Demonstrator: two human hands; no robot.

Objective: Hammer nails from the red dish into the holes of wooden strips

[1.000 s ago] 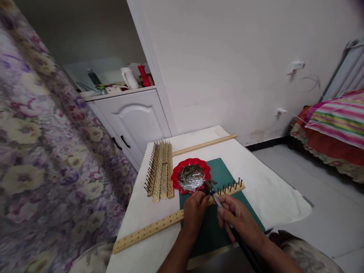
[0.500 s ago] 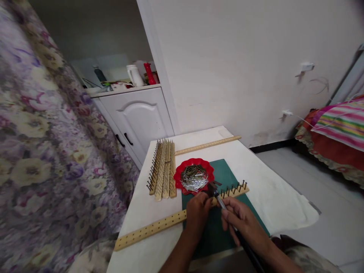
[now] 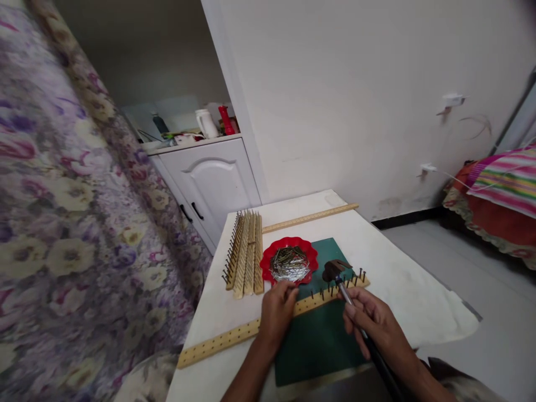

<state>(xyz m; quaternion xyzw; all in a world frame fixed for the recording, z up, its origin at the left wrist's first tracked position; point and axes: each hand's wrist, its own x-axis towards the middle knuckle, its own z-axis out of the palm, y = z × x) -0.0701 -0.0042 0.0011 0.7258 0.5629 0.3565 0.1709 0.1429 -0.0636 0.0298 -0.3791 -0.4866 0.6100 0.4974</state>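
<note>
My right hand (image 3: 372,321) grips a claw hammer (image 3: 347,293) with a metal shaft and black handle. Its head is over the nails (image 3: 335,287) that stand in a row in the right part of a drilled wooden strip (image 3: 221,338). Across that strip lies my left hand (image 3: 278,310), its fingers curled together close to the rim of a red scalloped bowl (image 3: 268,245). Whatever its fingertips hold, if anything, is hidden. Loose nails (image 3: 290,263) fill the bowl. Beneath the strip is a green mat (image 3: 318,346).
Several strips full of nails (image 3: 245,254) lie side by side at the table's left. Another wooden strip (image 3: 310,218) lies along the back of the white table (image 3: 402,296). A floral curtain (image 3: 92,223) hangs at left, beside a white cabinet (image 3: 218,178).
The hammer has moved right, away from my left hand, uncovering more standing nails and empty holes. My left hand has shifted slightly left along the strip. The view has turned a little.
</note>
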